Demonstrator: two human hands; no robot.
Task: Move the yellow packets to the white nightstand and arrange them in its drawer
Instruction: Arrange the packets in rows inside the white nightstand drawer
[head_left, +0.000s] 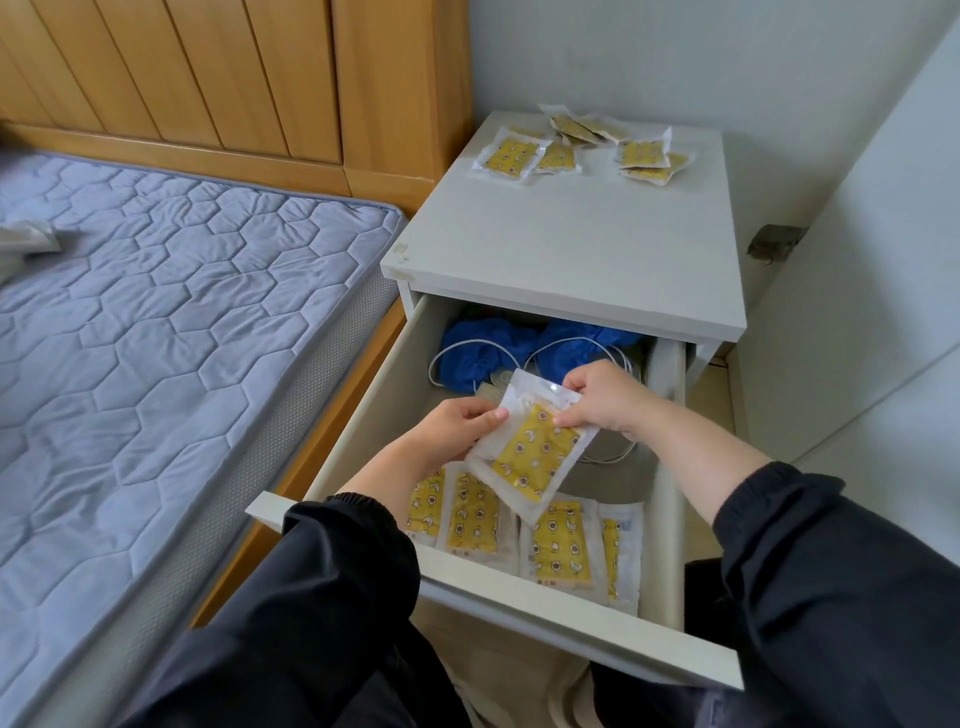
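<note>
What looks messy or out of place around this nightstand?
The loose packets on the nightstand top lie scattered and overlapping, unlike the neat row of packets in the drawer. The top's front left corner looks scuffed. Behind the row, a white cable tangles over crumpled blue fabric.

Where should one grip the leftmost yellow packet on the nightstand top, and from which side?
Probably pinch the leftmost packet by its clear border at the near-left corner, coming from the front: it lies flat, and another packet crowds its right edge.
</note>
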